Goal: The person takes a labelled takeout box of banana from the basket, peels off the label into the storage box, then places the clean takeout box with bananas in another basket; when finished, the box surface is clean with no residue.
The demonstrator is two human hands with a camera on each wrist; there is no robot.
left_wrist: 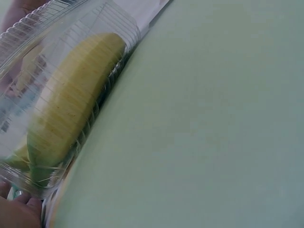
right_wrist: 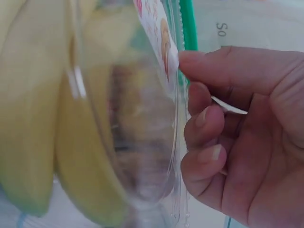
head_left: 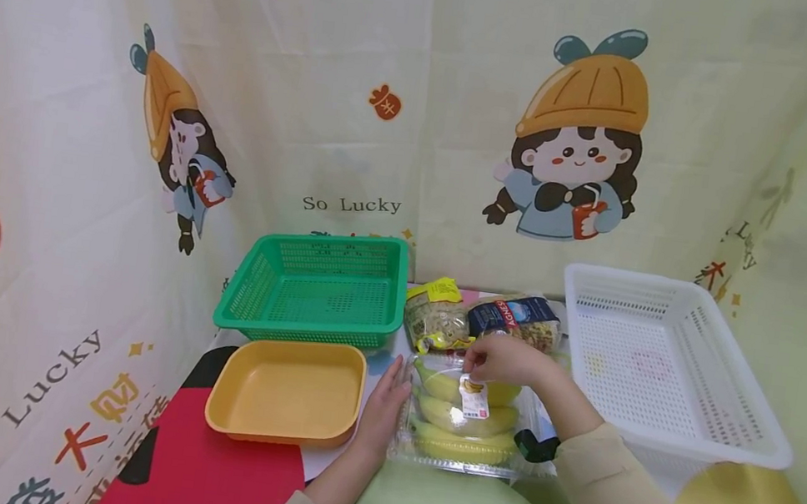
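A clear plastic clamshell box (head_left: pixel 424 455) holds three yellow bananas (head_left: pixel 459 444) and lies on the table in front of me. My left hand (head_left: pixel 385 405) rests flat against the box's left side with straight fingers. My right hand (head_left: pixel 504 358) is curled over the far edge and pinches the clear lid (right_wrist: pixel 142 142) near its white label (head_left: pixel 474 397). In the right wrist view the right hand (right_wrist: pixel 199 95) touches the lid's rim just beside the label (right_wrist: pixel 159 38), with the bananas (right_wrist: pixel 33 118) blurred behind. The left wrist view shows one banana (left_wrist: pixel 71 104) through the ribbed box wall.
A green basket (head_left: pixel 303 330) stands at the back left, with a yellow tray (head_left: pixel 281 388) in front of it. A large white basket (head_left: pixel 660 376) sits to the right. Two snack bags (head_left: pixel 437 315) (head_left: pixel 520 317) lie behind the box. Printed curtains wall in the table.
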